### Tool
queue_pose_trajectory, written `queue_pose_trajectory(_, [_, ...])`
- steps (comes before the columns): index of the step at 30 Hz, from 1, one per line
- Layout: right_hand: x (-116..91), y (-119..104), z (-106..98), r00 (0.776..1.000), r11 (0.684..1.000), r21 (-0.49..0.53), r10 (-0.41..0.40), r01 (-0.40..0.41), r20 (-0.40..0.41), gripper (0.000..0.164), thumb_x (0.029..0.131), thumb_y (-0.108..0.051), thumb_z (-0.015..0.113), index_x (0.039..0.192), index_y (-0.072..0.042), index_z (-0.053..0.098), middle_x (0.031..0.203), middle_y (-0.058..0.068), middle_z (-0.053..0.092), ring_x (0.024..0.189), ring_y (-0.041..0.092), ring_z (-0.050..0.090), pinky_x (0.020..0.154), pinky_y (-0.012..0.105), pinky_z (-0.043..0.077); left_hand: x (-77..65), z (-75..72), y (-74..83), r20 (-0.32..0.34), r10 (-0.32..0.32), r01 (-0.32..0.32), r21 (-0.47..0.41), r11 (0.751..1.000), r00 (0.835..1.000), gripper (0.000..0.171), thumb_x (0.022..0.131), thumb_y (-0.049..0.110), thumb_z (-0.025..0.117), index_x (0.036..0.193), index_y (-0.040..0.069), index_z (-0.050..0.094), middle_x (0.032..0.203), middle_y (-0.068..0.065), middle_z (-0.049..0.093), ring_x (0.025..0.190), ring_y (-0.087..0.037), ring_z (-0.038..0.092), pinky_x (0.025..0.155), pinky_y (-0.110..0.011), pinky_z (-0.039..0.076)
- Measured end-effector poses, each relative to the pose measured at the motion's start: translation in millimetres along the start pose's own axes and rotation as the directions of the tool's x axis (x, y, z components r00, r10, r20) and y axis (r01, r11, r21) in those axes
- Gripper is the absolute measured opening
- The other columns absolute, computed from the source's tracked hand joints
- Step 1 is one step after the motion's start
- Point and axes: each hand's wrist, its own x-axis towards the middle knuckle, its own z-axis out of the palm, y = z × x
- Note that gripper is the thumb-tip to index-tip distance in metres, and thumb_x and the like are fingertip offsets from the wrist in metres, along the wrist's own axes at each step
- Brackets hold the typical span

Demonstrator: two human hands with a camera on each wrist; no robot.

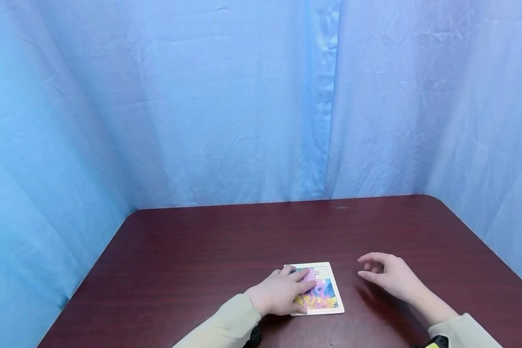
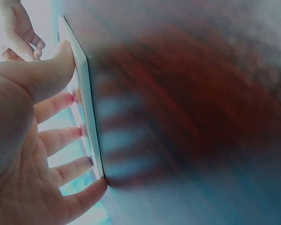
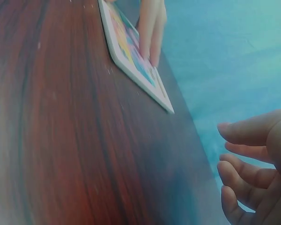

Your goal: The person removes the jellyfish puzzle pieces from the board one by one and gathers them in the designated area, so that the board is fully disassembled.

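Observation:
A flat picture board with a raised white border lies on the dark red table. Its bright picture shows pink, blue and yellow areas, part of it covered by my left hand. The fingers of that hand are spread and rest on the left side of the board, with the thumb by its near edge. In the left wrist view, the fingertips touch the board along its rim. My right hand hovers to the right of the board, apart from it. Its fingers are loosely bent and hold nothing.
The wood-grained table has rounded far corners. Pale blue curtains hang behind it and along both sides. A dark wrist device shows at the left sleeve, and a black and yellow one at the right.

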Motion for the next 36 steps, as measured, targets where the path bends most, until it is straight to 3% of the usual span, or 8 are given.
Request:
queue_pose_trajectory(5, [4,-11,15,1.000,0.998,0.061,-0.026,0.026,0.010,0.022,0.078,-0.017,0.075,0.098,-0.009,0.070,0.076,-0.005,0.060,0.063,0.001,0.048,0.059,0.022,0.042,0.0,-0.4,1.4,0.008,-0.006,0.005,0.017,1.000,1.000,0.061,0.085,0.049,0.063,0.141,0.035,0.043,0.150,0.003,0.037,0.130,-0.021,0.040,0.098,-0.034,0.040])
queue_pose_trajectory(11, [14,-23,35,0.994,0.991,0.091,-0.103,0.099,0.037,0.021,0.076,-0.013,0.077,0.095,-0.009,0.071,0.076,-0.006,0.060,0.066,0.000,0.051,0.060,0.022,0.044,2.5,-0.5,0.4,0.010,-0.032,0.032,-0.022,0.999,0.999,0.063,0.083,0.052,0.065,0.140,0.035,0.045,0.152,-0.008,0.033,0.133,-0.020,0.036,0.101,-0.036,0.039])
queue_pose_trajectory(17, [18,-33,48,0.985,0.984,0.100,-0.156,0.148,0.078,0.022,0.074,-0.010,0.078,0.094,-0.007,0.069,0.075,-0.005,0.059,0.066,0.002,0.052,0.060,0.022,0.045,-4.3,-2.2,-4.6,0.024,-0.006,0.007,-0.061,0.998,1.000,0.065,0.084,0.052,0.064,0.142,0.030,0.044,0.154,-0.012,0.028,0.137,-0.021,0.032,0.104,-0.038,0.037])
queue_pose_trajectory(25, [23,-43,56,0.987,0.988,0.067,-0.146,0.141,0.067,0.022,0.072,-0.009,0.079,0.092,-0.006,0.069,0.073,-0.004,0.057,0.065,0.004,0.048,0.060,0.022,0.043,-13.9,-1.3,-11.8,0.017,0.019,-0.019,-0.014,1.000,1.000,0.064,0.084,0.056,0.061,0.142,0.033,0.043,0.153,-0.003,0.032,0.138,-0.019,0.032,0.104,-0.037,0.038])
queue_pose_trajectory(36, [30,-49,66,0.993,0.996,0.033,-0.082,0.079,0.082,0.022,0.072,-0.009,0.079,0.092,-0.008,0.069,0.070,-0.005,0.054,0.062,0.006,0.046,0.057,0.022,0.040,-18.2,0.6,-11.4,0.008,0.010,-0.011,0.022,1.000,1.000,0.061,0.085,0.058,0.059,0.141,0.038,0.044,0.149,-0.006,0.039,0.136,-0.020,0.036,0.103,-0.036,0.039])
